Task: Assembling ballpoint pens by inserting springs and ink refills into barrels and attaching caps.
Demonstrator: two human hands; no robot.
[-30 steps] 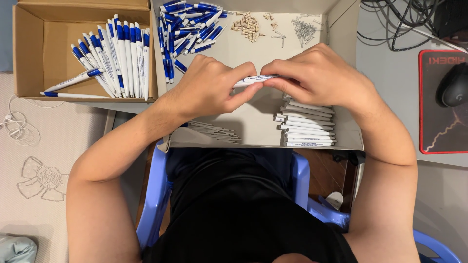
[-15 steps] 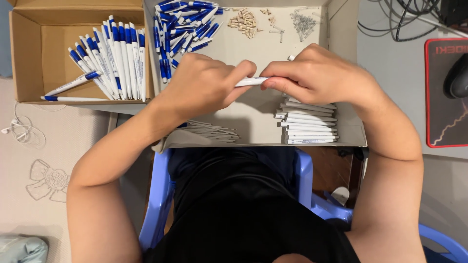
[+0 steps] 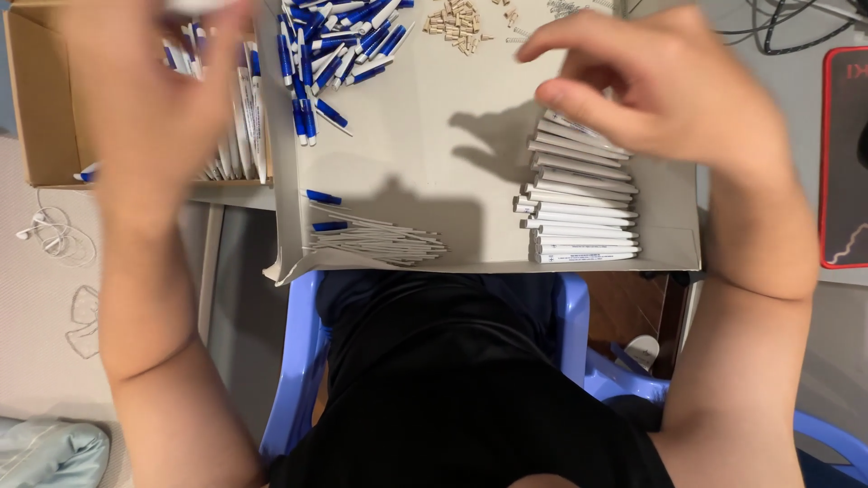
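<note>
My left hand (image 3: 149,108) is blurred and hovers over the brown cardboard box (image 3: 36,136) of assembled blue-and-white pens (image 3: 244,108). A white pen (image 3: 194,4) shows at its fingertips by the top edge. My right hand (image 3: 669,90) hangs just above a stack of white pen barrels (image 3: 579,221) in the grey cardboard tray (image 3: 452,154). Its fingers are spread and hold nothing. The tray also holds a pile of blue pen parts (image 3: 330,45), thin white refills (image 3: 380,239) and small tan pieces (image 3: 457,20).
A black mat with a red edge (image 3: 845,154) lies to the right, with dark cables (image 3: 778,23) above it. A white earphone cord (image 3: 54,235) lies on the surface at left. I sit on a blue plastic chair (image 3: 303,361) below the tray.
The hands held one pen together over the tray. Now they have parted: the left swung to the brown box with the pen, the right moved over the white barrels.
</note>
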